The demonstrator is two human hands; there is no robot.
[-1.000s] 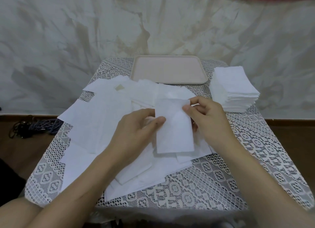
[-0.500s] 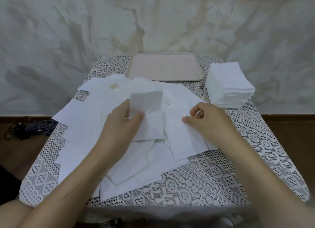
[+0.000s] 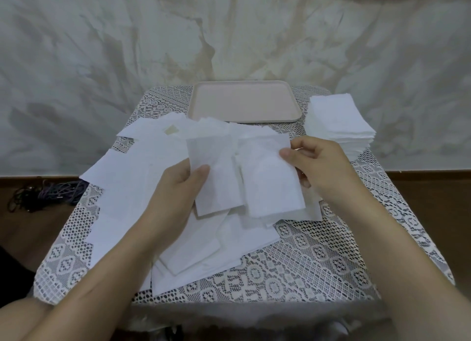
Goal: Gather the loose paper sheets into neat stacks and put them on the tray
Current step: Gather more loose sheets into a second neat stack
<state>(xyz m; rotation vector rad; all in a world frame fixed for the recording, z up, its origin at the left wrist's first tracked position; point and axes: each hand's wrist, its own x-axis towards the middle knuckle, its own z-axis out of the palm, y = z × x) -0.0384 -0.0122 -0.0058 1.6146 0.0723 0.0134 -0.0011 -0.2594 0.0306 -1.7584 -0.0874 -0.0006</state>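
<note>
Head view: the left hand (image 3: 173, 187) holds one thin white paper sheet, the left sheet (image 3: 216, 172), upright above the pile. Its thumb (image 3: 201, 172) presses on the front face and the other fingers are hidden behind the paper. Just beside it, the right hand (image 3: 321, 167) pinches the right sheet (image 3: 267, 177) at its upper right edge between thumb and curled fingers. The two sheets overlap slightly along their inner edges; both are soft, rectangular and faintly textured.

Beneath them the loose sheets (image 3: 132, 177) lie fanned and overlapping at odd angles across the left and middle of the desk (image 3: 305, 259), which wears a white lace cloth. A squared-up stack (image 3: 339, 121) of the same paper sits at the far right corner, just beside the pale beige tray (image 3: 244, 120) at the far edge. Dark cables (image 3: 46, 195) lie on the floor to the left.
</note>
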